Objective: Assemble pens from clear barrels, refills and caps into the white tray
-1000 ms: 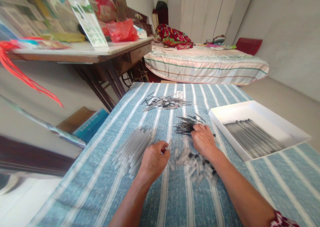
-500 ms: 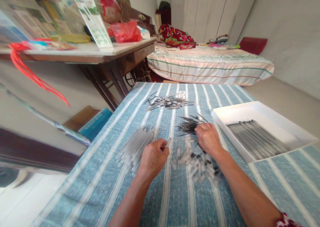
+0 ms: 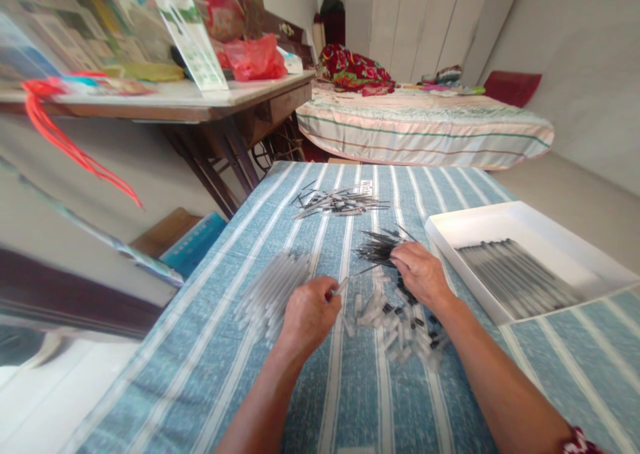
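Observation:
My left hand (image 3: 309, 314) is closed around a clear pen barrel (image 3: 342, 286), its tip sticking out toward the right. A pile of clear barrels (image 3: 270, 293) lies just left of that hand. My right hand (image 3: 421, 273) rests fingers-down at the near edge of a heap of thin dark refills (image 3: 377, 247), pinching one refill whose thin end points left toward the barrel. Several small clear caps (image 3: 395, 327) are scattered between and below both hands on the blue striped cloth (image 3: 350, 401).
A white tray (image 3: 540, 227) holding assembled pens (image 3: 520, 281) sits at the right. Another heap of refills (image 3: 340, 203) lies farther back. A wooden table (image 3: 200, 107) with clutter stands at left, a bed (image 3: 425, 131) behind.
My right hand has drawn slightly back from the dark refill heap with a refill. My left hand keeps the barrel almost still. The view shifted a little.

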`<state>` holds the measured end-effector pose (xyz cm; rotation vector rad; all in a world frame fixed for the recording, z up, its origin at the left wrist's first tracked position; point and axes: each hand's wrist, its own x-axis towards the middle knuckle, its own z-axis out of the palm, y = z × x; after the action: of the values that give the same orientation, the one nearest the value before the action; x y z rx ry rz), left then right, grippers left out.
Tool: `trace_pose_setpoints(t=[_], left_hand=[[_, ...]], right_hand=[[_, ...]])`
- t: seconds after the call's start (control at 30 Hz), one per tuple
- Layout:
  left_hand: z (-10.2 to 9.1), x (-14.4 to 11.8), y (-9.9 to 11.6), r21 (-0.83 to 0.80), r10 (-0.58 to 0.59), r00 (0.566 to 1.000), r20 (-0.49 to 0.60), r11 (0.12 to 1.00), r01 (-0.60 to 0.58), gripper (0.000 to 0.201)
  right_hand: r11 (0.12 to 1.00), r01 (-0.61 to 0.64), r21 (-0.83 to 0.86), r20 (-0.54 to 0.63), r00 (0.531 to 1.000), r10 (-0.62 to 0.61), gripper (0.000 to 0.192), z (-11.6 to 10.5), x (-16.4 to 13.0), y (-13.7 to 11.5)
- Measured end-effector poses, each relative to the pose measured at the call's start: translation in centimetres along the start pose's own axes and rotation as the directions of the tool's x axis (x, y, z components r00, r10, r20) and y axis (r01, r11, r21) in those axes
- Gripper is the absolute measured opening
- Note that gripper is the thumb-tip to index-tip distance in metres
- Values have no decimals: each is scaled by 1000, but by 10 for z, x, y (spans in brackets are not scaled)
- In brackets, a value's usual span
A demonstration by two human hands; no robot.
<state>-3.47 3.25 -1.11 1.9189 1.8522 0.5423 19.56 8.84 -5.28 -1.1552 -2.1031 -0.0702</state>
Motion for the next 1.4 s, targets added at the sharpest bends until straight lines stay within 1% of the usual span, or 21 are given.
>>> trace_pose_setpoints(t=[0.27,0.37,0.5,0.57,0.7,0.87,0.97,1.03,1.1,1.17,1.27,1.4], left_hand=[[-1,-1,3,36,28,999,37,999,-29,16],[0,-1,3,29,43,998,55,999,-44,16],[0,-2,2,-6,44,997,69,999,-44,15],[-1,-2,2,-49,51,996,79,998,-47,14],[-1,-2,2,-157,81,991,108,986,-63,12],[0,-2,5,-295,101,989,109,953,-64,8],[-1,-4,7,-441,86,990,112,897,-28,8],[-3,-5,8,-536,57,990,128,844,21,9],[-5,-5,9,-606,31,989,143,793,62,11],[-6,-6,10,-656,22,990,141,750,77,12],[-7,-6,11,-708,9,993,114,702,75,12],[-8,-7,12,-745,-33,995,97,660,95,13]], right_hand=[[999,36,10,0,999,-36,21,3,-2,0],[998,67,19,1,998,-67,22,2,-1,-4],[996,85,18,-26,996,-84,23,2,0,-8],[996,86,15,-43,995,-85,23,2,-1,-8],[996,80,49,-41,996,-78,24,2,-1,-14],[971,119,207,5,992,-123,25,-4,6,-43],[951,110,288,-7,994,-113,31,-9,10,-55],[954,63,294,-30,998,-56,33,-11,11,-53],[966,6,259,-41,999,5,28,-12,9,-43],[981,-46,189,-6,999,48,22,-10,7,-32],[994,-85,69,110,991,77,18,-5,3,-22],[996,-45,-82,271,960,66,15,-1,3,-29]])
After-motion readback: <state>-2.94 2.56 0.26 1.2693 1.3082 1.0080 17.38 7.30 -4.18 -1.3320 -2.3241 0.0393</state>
